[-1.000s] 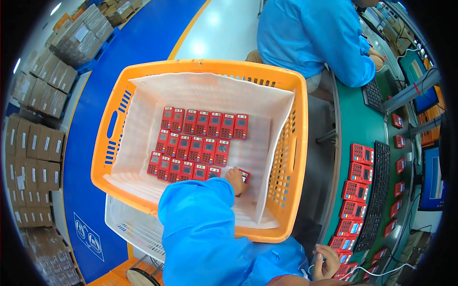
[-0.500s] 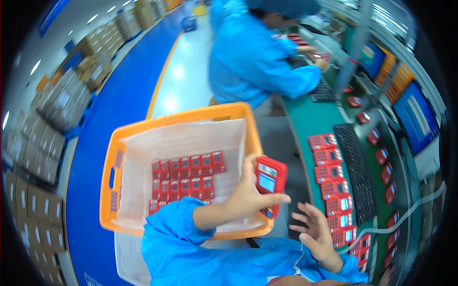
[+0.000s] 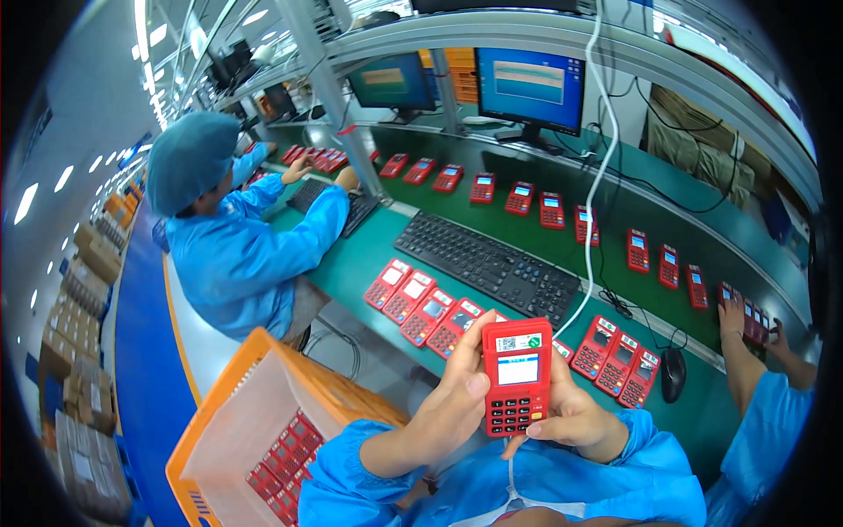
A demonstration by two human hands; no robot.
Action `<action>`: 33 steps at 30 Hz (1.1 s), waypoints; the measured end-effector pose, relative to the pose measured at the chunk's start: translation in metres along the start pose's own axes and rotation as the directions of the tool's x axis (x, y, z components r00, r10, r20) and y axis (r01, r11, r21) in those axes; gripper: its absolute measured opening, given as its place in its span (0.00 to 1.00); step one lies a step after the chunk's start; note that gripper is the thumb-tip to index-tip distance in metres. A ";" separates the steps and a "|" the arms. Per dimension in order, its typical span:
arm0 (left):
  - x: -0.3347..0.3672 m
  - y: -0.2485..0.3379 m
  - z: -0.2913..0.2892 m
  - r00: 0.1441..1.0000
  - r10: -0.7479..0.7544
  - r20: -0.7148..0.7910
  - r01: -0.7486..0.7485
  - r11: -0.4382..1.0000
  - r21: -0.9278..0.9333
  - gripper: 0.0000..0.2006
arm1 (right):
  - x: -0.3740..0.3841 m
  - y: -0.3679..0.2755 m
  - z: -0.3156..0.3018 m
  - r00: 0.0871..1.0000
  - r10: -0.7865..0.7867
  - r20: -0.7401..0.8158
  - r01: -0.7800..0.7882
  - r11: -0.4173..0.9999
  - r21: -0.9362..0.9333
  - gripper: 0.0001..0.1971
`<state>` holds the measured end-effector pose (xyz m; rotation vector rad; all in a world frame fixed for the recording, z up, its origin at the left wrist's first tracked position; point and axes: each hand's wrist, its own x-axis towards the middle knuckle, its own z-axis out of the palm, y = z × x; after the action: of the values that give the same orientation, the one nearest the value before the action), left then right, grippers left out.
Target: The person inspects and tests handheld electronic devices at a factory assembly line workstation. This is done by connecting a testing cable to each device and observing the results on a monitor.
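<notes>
A red handheld payment terminal [image 3: 517, 378] is held upright in front of me, its small screen lit and its keypad facing me. My left hand [image 3: 452, 404] grips its left side, with the thumb along the edge. Around the right side and lower corner closes my right hand [image 3: 580, 413], thumb by the bottom keys. Behind it on the green bench lies a row of similar red terminals [image 3: 428, 317], partly hidden by the held one. Three more terminals [image 3: 619, 362] lie to the right of my hands.
A black keyboard [image 3: 487, 263] lies beyond the row, with a mouse [image 3: 673, 375] at right. White cable [image 3: 601, 176] hangs across the bench. Several terminals line the green strip [image 3: 492, 224] behind. An orange crate [image 3: 307, 386] holding terminals stands left. Co-workers [image 3: 237, 228] flank me on both sides.
My view has swung from the crate to the bench. The terminal, held before in my left hand alone over the crate's edge, is now in both hands; my right hand was open.
</notes>
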<state>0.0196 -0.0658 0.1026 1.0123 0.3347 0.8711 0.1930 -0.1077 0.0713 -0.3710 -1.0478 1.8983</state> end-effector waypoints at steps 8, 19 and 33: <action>0.021 -0.015 -0.001 0.998 -0.033 0.044 0.030 0.997 0.074 0.44 | -0.002 -0.009 -0.038 1.000 0.002 0.013 -0.002 1.000 -0.021 0.49; 0.030 -0.035 -0.041 0.998 0.051 0.044 -0.061 0.954 0.294 0.47 | 0.013 0.007 -0.056 0.995 0.042 -0.087 -0.037 0.998 0.052 0.41; 0.029 -0.046 -0.039 0.996 0.070 -0.057 -0.056 0.977 0.208 0.50 | 0.020 0.017 -0.055 0.994 0.074 -0.083 -0.072 0.997 0.028 0.44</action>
<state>0.0358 -0.0313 0.0477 1.1936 0.4565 0.9414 0.2070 -0.0665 0.0284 -0.4765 -0.9655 1.9416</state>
